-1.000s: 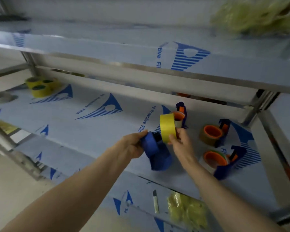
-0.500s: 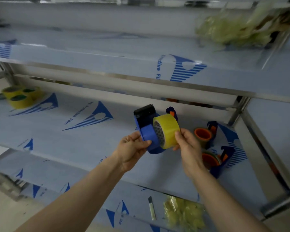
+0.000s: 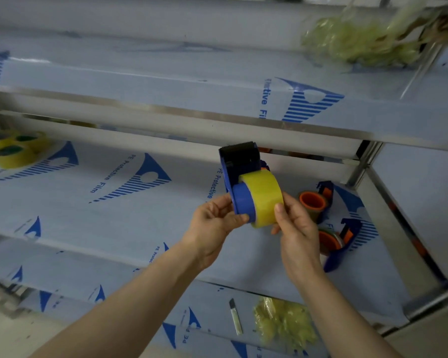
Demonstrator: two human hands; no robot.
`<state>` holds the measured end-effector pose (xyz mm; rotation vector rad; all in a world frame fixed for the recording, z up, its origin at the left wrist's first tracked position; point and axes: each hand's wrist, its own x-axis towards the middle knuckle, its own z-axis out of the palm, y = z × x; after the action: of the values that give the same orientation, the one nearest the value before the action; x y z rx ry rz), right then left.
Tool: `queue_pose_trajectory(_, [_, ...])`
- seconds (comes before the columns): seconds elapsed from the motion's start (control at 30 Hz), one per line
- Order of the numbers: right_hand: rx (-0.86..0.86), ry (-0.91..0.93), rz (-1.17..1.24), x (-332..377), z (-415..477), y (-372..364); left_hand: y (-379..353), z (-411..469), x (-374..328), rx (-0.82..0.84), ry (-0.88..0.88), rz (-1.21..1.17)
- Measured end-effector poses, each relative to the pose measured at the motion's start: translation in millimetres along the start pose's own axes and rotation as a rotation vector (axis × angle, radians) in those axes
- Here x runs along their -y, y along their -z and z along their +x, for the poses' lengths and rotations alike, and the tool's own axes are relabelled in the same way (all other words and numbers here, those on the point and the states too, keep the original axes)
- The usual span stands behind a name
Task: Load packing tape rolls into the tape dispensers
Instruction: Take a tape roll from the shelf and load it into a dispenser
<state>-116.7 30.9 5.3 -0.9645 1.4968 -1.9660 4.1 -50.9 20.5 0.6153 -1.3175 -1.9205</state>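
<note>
My left hand grips a blue tape dispenser with a black toothed cutter on top, held above the middle shelf. A yellow tape roll sits partway over the dispenser's blue hub, and my right hand holds the roll by its outer face, thumb on the near edge. To the right, two other blue dispensers with orange hubs lie on the shelf. Three spare yellow rolls sit at the far left of that shelf.
The metal shelves are covered in blue-printed protective film. A small utility knife and a wad of crumpled yellowish wrap lie on the lower shelf. More crumpled wrap sits on the top shelf at right. A steel post stands at right.
The dispenser and roll have been lifted and turned, cutter now pointing up. The roll has slid further onto the blue hub.
</note>
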Motion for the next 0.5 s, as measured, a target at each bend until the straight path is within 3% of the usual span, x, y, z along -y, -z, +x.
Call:
queue_pose_trajectory(0.37, [-0.033,0.156,-0.031,-2.9,-37.5,-17.7,-19.0,-23.4,-9.1,0.164,-0.014,-0.287])
queue_pose_trajectory(0.5, [0.018,0.040,0.109,1.2,-46.8,-13.2,-24.0,-32.2,-5.4,0.066,-0.038,-0.126])
